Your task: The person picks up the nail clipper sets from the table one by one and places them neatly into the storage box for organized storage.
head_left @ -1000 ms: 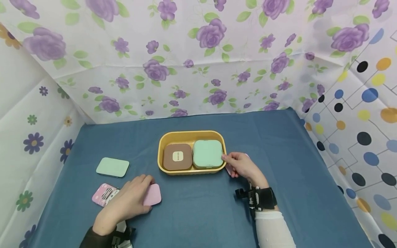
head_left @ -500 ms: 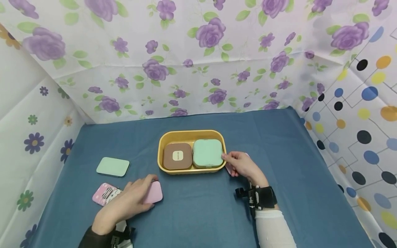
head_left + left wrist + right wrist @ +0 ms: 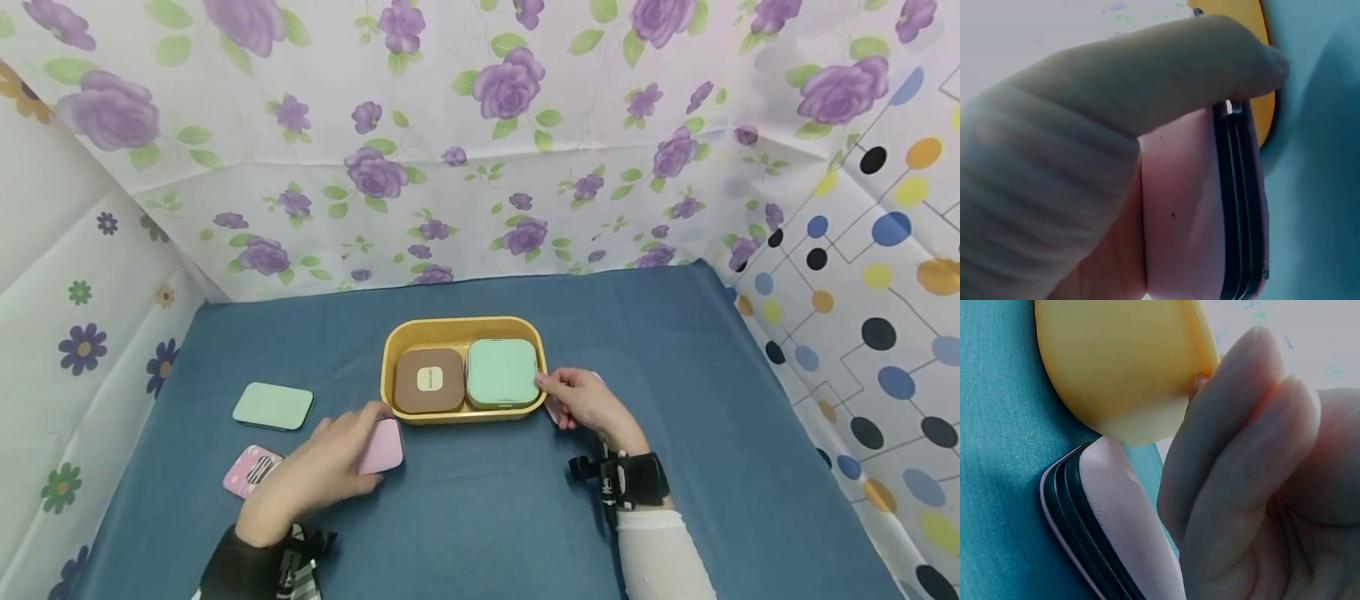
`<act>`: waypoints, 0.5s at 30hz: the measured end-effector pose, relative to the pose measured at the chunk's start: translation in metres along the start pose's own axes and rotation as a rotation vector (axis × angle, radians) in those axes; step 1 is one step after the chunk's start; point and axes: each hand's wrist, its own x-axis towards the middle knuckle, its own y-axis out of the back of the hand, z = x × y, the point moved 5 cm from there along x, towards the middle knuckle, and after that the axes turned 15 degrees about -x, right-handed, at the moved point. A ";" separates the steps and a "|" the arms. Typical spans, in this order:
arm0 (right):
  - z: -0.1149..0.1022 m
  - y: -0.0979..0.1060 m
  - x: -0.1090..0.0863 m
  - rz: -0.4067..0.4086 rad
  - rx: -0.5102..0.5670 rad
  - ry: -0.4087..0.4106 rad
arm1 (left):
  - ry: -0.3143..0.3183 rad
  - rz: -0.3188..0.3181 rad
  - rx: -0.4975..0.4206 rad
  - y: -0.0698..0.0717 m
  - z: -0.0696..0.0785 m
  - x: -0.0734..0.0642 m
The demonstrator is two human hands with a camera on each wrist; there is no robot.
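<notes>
My left hand (image 3: 318,467) grips a pink compact mirror (image 3: 382,447) by its edges, just off the front left corner of a yellow basket (image 3: 450,419). In the left wrist view the compact's dark layered edge and small clasp show, one finger crossing over its end. At the basket's right end my right hand (image 3: 592,404) pinches the rim between thumb and fingers. Below that hand lies another pink compact mirror (image 3: 1125,519), mostly covered by it in the head view. Inside the basket sit a brown square case (image 3: 408,392) and a mint green square case (image 3: 502,372), side by side.
On the blue cloth (image 3: 480,517) at left lie a light green rectangular case (image 3: 272,406) and a pink patterned case (image 3: 243,473), partly behind the left hand. Flowered and dotted sheets (image 3: 450,208) surround the table at the back and sides.
My left hand has moved right and away from me with the pink compact mirror, nearing the basket's front left corner. The right hand keeps its hold on the basket rim.
</notes>
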 end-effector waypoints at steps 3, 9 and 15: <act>0.000 0.000 0.000 0.003 -0.004 0.002 | 0.001 0.002 0.007 0.001 0.002 0.006; -0.001 0.000 0.001 0.004 0.000 -0.001 | -0.005 0.048 0.010 0.006 0.008 0.019; 0.000 0.000 0.001 -0.010 -0.002 0.001 | -0.069 0.124 0.027 0.014 0.018 0.035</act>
